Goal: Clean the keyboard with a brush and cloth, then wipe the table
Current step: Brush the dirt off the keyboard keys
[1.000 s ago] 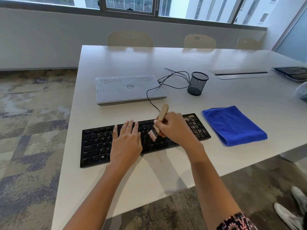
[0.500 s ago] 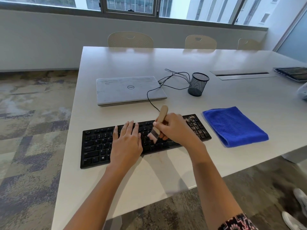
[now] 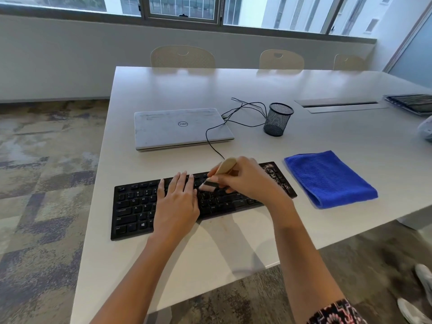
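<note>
Brush (image 3: 218,175) — light, stiff wooden handle, soft bristles; held closed in the right hand (image 3: 251,181) grip at mid-handle, over the keyboard (image 3: 133,206). Left hand (image 3: 176,202) laid flat — grip open — steadying keys.

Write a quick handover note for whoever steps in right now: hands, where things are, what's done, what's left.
Left hand lies flat on the keyboard, holding it down.
Right hand grips the brush, bristles on the middle keys.
Crumbs show on the keyboard's right end.
Blue cloth lies folded to the keyboard's right, untouched.
Left: finish brushing, wipe the keyboard with the cloth, then wipe the table.
</note>
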### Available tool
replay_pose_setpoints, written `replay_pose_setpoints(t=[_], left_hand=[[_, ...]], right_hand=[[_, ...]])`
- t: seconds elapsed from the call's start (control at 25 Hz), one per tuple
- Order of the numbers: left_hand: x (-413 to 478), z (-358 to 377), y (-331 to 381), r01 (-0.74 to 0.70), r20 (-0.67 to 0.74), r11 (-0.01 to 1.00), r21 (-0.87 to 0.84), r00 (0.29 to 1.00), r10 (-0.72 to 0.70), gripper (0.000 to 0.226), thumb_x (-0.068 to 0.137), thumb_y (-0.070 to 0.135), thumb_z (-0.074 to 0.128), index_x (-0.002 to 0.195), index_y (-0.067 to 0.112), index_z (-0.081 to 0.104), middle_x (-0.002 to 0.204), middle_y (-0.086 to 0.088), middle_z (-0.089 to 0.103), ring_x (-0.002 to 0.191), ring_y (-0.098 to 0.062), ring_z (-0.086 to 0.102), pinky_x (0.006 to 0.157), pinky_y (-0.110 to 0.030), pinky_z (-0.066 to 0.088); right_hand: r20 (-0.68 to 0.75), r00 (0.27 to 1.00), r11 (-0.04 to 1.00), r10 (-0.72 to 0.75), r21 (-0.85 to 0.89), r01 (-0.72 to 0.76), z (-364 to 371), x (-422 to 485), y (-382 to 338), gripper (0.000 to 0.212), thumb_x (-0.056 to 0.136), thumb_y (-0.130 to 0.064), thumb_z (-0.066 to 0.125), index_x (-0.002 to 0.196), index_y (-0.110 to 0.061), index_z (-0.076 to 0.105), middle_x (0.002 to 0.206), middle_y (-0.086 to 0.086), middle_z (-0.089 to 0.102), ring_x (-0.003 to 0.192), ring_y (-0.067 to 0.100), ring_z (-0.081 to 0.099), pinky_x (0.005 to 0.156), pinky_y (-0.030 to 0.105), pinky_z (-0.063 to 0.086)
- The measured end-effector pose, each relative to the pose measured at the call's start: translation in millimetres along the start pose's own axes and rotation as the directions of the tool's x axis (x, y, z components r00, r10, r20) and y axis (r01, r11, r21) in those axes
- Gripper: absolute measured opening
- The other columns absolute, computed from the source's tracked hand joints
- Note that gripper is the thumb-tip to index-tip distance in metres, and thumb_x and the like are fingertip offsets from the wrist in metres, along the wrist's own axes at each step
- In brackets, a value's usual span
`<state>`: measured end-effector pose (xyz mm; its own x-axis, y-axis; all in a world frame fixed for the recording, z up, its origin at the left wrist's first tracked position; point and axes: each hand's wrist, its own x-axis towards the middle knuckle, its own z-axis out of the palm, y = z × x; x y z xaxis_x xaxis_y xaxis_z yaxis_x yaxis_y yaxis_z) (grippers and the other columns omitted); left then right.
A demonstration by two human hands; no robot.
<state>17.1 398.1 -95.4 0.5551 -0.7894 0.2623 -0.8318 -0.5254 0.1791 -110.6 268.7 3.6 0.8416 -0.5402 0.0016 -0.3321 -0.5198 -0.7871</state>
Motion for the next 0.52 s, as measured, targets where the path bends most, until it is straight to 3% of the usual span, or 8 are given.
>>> replay_pose_setpoints(t=[0.2, 0.32, 0.52], left_hand=[[0.2, 1.4, 0.3, 0.003, -0.003, 1.0, -0.003, 1.0, -0.003, 0.05, 0.103, 0.033, 0.029, 0.15, 0.017, 0.034, 0.157, -0.003, 0.032, 0.147, -0.017, 0.024, 0.12, -0.048, 0.012], [0.0, 2.6, -0.2, 0.006, -0.007, 1.0, -0.004, 1.0, -0.006, 0.049, 0.102, 0.032, 0.032, 0.149, 0.016, 0.036, 0.155, -0.004, 0.035, 0.146, -0.018, 0.026, 0.119, -0.049, 0.014], [-0.5, 3.2, -0.4, 0.009, -0.005, 1.0, 0.001, 1.0, -0.009, 0.049, 0.102, 0.032, 0.033, 0.149, 0.017, 0.036, 0.155, -0.003, 0.035, 0.146, -0.017, 0.026, 0.119, -0.048, 0.014]], right_hand=[[0.003, 0.998, 0.997, 0.065, -0.038, -0.065, -22.9, 2.3, 19.8, 0.007, 0.086, -0.016, 0.077, 0.084, -0.022, 0.079, 0.091, -0.007, 0.077, 0.078, 0.005, 0.071, 0.067, 0.023, 0.06], [-0.097, 0.988, 0.984, 0.122, -0.119, -0.134, -49.8, -1.2, 36.2, 0.012, 0.084, -0.014, 0.078, 0.078, -0.025, 0.079, 0.086, -0.005, 0.078, 0.078, 0.013, 0.074, 0.071, 0.032, 0.063], [-0.298, 0.948, 0.994, 0.108, 0.009, -0.11, -50.1, 0.0, 45.6, 0.008, 0.088, -0.028, 0.076, 0.093, -0.023, 0.078, 0.085, 0.002, 0.077, 0.075, 0.015, 0.076, 0.067, 0.035, 0.064]])
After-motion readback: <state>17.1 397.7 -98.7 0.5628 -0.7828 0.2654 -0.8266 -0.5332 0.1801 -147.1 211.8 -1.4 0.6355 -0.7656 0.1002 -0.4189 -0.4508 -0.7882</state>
